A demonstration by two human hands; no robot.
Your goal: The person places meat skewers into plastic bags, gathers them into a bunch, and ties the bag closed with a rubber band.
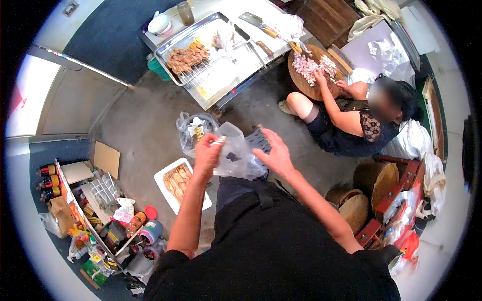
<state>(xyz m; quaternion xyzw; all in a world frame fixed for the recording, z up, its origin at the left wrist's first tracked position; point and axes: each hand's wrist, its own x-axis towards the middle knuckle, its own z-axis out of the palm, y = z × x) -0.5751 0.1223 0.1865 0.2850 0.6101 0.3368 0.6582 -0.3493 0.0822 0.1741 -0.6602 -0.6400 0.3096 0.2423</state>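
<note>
A clear plastic bag [235,156] hangs in front of my body, its edge pinched in the closed fingers of my left hand [208,152]. My right hand [275,152] is spread at the bag's right side, fingers apart; whether it touches the film cannot be told. Beyond the bag, near my right fingers, is a dark patterned item [258,142], partly hidden. A bin lined with a clear bag [182,129], holding refuse, stands on the floor just past my left hand. A white tray of skewered meat [161,177] lies on the floor left of my left forearm.
Ahead stands a metal-topped table [211,98] with a steel tray [160,50] of meat skewers, a cleaver [253,19] and a knife [265,49]. At right a seated person [340,116] handles meat pieces on a round wooden block [301,84]. Boxes and jars [150,230] crowd the lower left.
</note>
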